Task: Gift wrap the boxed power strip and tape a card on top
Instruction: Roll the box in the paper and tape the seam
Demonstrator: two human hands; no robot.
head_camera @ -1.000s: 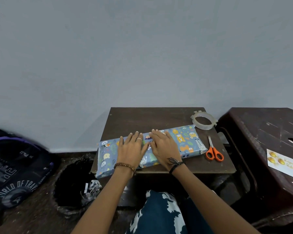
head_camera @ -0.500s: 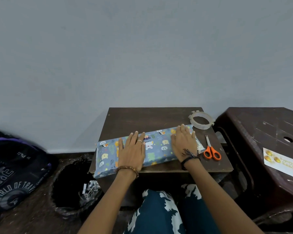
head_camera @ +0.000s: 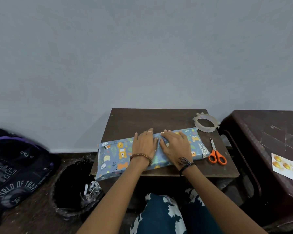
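Wrapped box [head_camera: 122,154] lies diagonally across the tabletop [head_camera: 150,119], left hand [head_camera: 145,145] and right hand [head_camera: 176,146] pressed flat on top, fingers straight, likely smoothing the paper (tape roll [head_camera: 205,124], scissors [head_camera: 216,153] and card [head_camera: 287,166] to the right).

Against the wall at far left, a dark backpack [head_camera: 15,168] with purple trim and white lettering, slumped on the floor; just right of it, a round bin [head_camera: 73,186] lined with a black bag, crumpled scraps inside, close to the left edge of the worktop [head_camera: 142,119]; at far right, a dark brown plastic stool [head_camera: 260,132] with a round hole in its top, just beside the worktop; behind everything, a plain blue-grey wall [head_camera: 142,56]; below, a rough dark floor [head_camera: 32,217].
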